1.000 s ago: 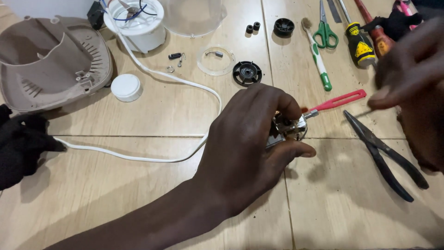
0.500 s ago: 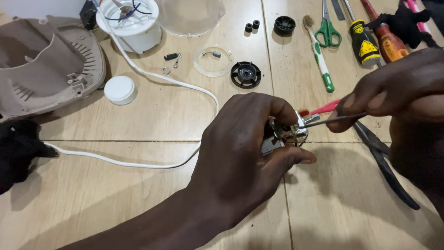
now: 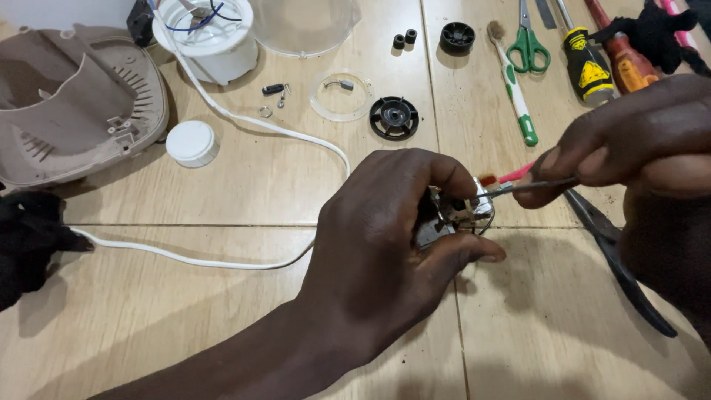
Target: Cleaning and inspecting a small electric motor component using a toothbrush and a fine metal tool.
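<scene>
We are working on a small metal motor part [image 3: 458, 211], which sits near the middle of the tiled floor [image 3: 148, 326], a little toward its right edge. Our left hand [image 3: 385, 252] is wrapped closed around it, thumb underneath, holding it steady. Our right hand [image 3: 637, 148] pinches a thin dark tool [image 3: 529, 187] between thumb and fingers, its tip touching the part's top. We judge this to be the step of prying or loosening something on the part; whatever follows would call for a steady grip and a small, careful push, since the tip could slip off the metal.

Just under the right hand lie black pliers [image 3: 618, 255], and a red handle [image 3: 515, 175] shows behind the tool. Along the far edge lie green-handled scissors [image 3: 527, 44], a toothbrush with a green and white handle [image 3: 515, 92], and a black and yellow screwdriver [image 3: 586, 67] bearing a yellow triangular warning label. A black round wheel [image 3: 394, 118] and a clear ring [image 3: 341, 96] sit nearer the middle. At the far left corner rests a beige appliance shell [image 3: 74, 111], with a white cap [image 3: 192, 142] beside it and a white cord [image 3: 222, 261] trailing across.
</scene>
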